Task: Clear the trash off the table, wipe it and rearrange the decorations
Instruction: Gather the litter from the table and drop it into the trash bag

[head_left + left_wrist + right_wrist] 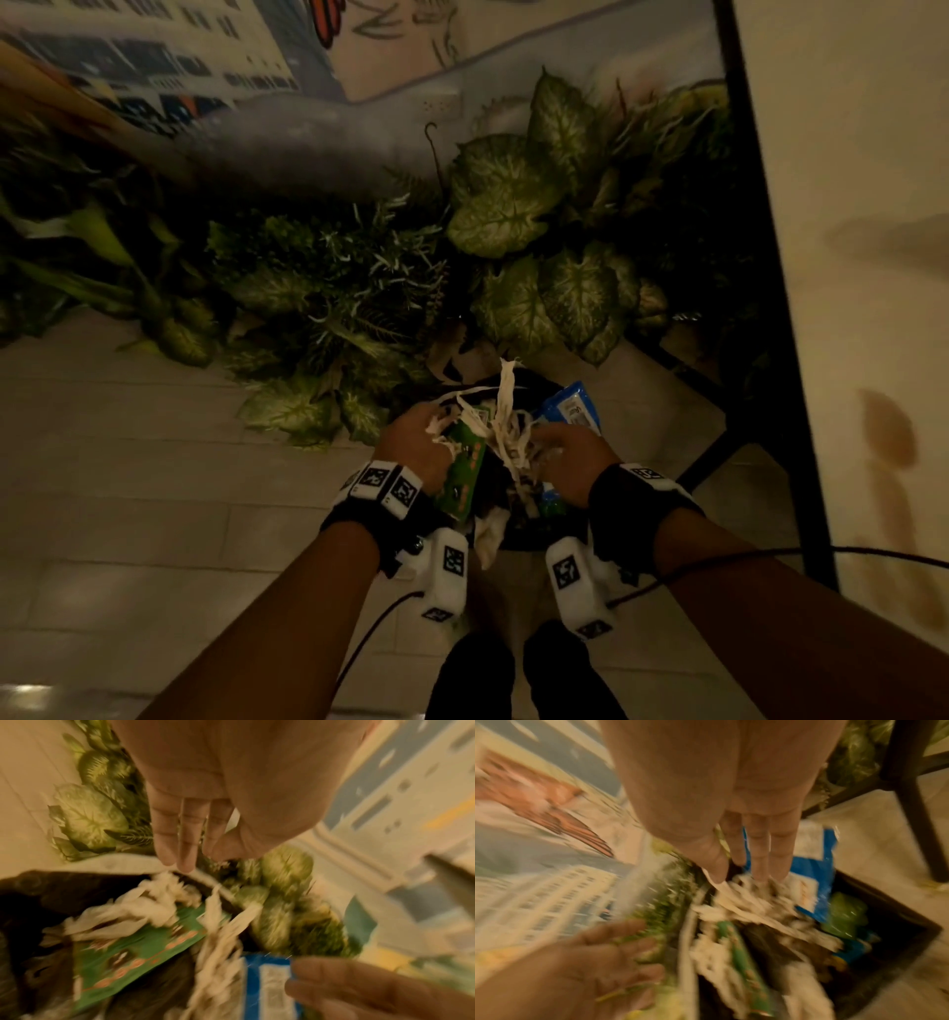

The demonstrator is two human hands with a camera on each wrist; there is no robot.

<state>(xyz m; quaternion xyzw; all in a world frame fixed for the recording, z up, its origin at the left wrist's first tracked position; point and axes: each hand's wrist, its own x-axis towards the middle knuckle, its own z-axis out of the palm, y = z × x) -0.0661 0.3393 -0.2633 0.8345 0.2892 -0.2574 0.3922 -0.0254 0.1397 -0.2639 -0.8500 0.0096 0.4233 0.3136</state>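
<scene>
Bare forearms, no sleeves. Black wrist straps (pixel 359 519) on both arms, ringed with white blocks (pixel 387 483) printed in black-and-white square codes (blurred, unreadable). White camera housings (pixel 444 570) under each wrist, same codes. Thin black cables (pixel 719 562) trailing back. Dark trousers (pixel 477 678) below.

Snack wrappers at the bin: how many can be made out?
2. A green wrapper lies under the left hand; a blue wrapper lies beyond the right hand. Both sit over the dark bin, among white paper shreds that may hide more.
</scene>
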